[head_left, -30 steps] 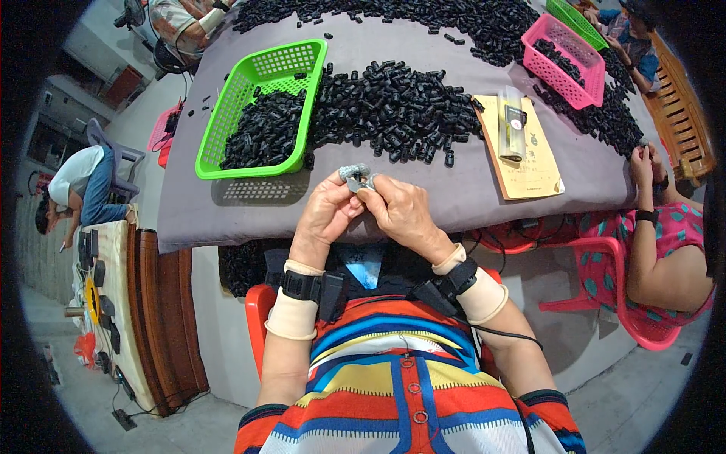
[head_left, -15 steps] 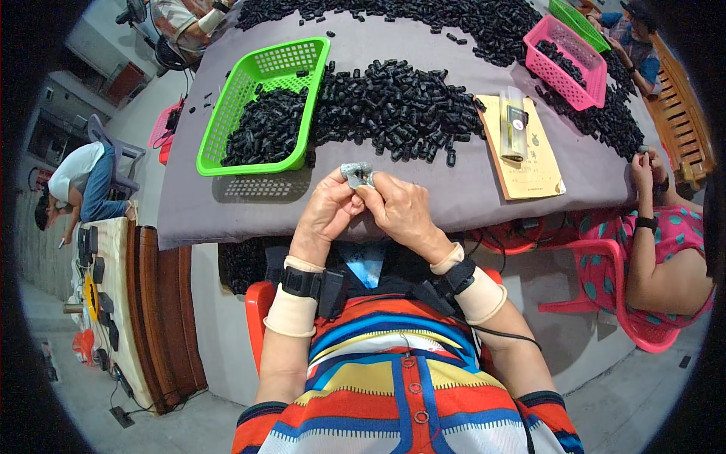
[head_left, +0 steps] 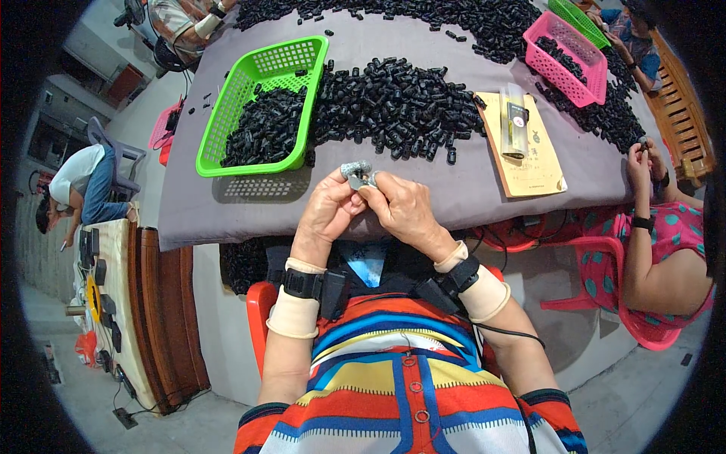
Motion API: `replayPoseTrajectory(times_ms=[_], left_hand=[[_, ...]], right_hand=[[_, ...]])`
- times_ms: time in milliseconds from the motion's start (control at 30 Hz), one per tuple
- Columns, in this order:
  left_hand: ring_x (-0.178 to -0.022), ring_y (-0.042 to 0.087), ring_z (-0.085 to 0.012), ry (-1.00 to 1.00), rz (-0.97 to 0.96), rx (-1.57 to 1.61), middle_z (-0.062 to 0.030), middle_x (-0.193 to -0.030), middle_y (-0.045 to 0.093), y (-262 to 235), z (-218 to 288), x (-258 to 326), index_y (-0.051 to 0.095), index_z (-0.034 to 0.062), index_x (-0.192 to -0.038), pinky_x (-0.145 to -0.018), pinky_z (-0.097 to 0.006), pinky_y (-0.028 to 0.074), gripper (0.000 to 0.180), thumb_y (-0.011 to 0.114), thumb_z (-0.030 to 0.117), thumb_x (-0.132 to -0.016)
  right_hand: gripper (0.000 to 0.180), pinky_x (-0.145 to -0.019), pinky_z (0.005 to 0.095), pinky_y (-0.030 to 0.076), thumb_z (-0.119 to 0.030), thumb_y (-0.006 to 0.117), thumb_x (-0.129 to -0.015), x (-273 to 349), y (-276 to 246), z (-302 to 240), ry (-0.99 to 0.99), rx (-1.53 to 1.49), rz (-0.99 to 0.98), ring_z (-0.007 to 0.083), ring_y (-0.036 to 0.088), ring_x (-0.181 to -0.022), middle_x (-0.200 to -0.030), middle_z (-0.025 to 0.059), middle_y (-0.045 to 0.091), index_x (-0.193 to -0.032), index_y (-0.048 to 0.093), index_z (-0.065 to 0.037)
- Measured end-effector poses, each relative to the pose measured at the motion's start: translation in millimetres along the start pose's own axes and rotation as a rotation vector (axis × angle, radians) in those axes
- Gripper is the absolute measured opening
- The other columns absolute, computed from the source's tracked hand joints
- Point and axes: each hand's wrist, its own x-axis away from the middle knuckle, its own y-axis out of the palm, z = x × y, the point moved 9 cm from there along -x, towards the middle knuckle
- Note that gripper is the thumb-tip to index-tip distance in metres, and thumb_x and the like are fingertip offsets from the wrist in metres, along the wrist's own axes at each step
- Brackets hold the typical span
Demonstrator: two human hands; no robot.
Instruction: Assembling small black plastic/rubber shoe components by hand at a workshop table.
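My left hand [head_left: 327, 208] and my right hand [head_left: 408, 210] meet over the near edge of the cloth-covered table, fingers pinched together. Silvery-grey wrapping [head_left: 355, 168] covers a fingertip of the left hand; the right fingertips touch close beside it. A small dark bit shows between the fingers, mostly hidden and too small to name. Just beyond the hands lies a heap of small black cylindrical parts [head_left: 401, 106]. More of them partly fill a green plastic basket [head_left: 208, 163] at the left.
Right of the heap, a clear case [head_left: 514, 132] rests on a yellow booklet [head_left: 535, 181]. A pink basket [head_left: 594, 94] and a green one [head_left: 578, 23] stand at the far right among more black parts. Co-workers sit at the right; a person's hands [head_left: 646, 160] work at the table edge.
Both hands stay in nearly the same place, with the fingers shifting slightly around the small piece. The right wrist has moved a touch to the right.
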Motion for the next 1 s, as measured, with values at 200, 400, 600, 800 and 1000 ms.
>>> replayPoseTrajectory(times_ms=[200,400,600,800,1000], left_hand=[[-0.068,0.054,-0.0107,-0.002,-0.015,0.015,-0.0071,-0.087,0.060,4.1,2.2,-1.4,0.057,0.0003,-0.104,-0.058,-0.021,0.045,0.018,0.052,0.001,-0.086],[-0.065,0.054,-0.0094,0.015,0.054,-0.018,-0.0060,-0.088,0.060,2.0,3.3,-0.1,0.057,0.0014,-0.099,-0.055,-0.020,0.045,0.014,0.052,0.001,-0.086],[-0.059,0.055,-0.0094,-0.003,0.177,-0.103,-0.0035,-0.079,0.060,1.3,3.2,9.7,0.056,0.0034,-0.102,-0.048,-0.020,0.045,0.017,0.056,0.003,-0.085],[-0.050,0.053,-0.0065,0.357,0.300,-0.618,-0.0012,-0.072,0.059,34.9,111.5,30.5,0.061,0.0026,-0.101,-0.042,-0.018,0.044,0.023,0.064,0.006,-0.079],[-0.054,0.053,-0.0066,0.576,0.629,-1.059,-0.0014,-0.074,0.060,16.5,205.4,35.1,0.060,0.0019,-0.102,-0.046,-0.019,0.042,0.024,0.063,0.004,-0.079]], right_hand=[[0.022,-0.047,0.0413,0.043,-0.024,0.058,-0.083,-2.9,-0.5,-1.5,0.011,0.023,0.014,0.0327,0.057,-0.058,-0.065,0.0118,0.056,-0.071,0.050,-0.006],[0.022,-0.046,0.0408,0.043,-0.023,0.059,-0.083,-1.9,2.7,0.6,0.046,0.046,0.047,0.0323,0.057,-0.058,-0.064,0.0119,0.056,-0.071,0.050,-0.007],[0.022,-0.047,0.0398,0.041,-0.020,0.057,-0.085,2.4,-9.3,6.0,0.091,-0.135,0.058,0.0328,0.056,-0.056,-0.062,0.0139,0.055,-0.071,0.048,-0.005],[0.029,-0.045,0.0325,0.034,-0.023,0.052,-0.090,3.7,-15.3,29.7,0.289,-0.378,0.088,0.0154,0.040,-0.047,-0.055,0.0120,0.046,-0.073,0.048,0.000],[0.031,-0.046,0.0310,0.033,-0.024,0.051,-0.091,2.6,-11.5,30.5,0.293,-0.451,0.102,0.0102,0.035,-0.050,-0.054,0.0100,0.043,-0.072,0.048,0.000]])
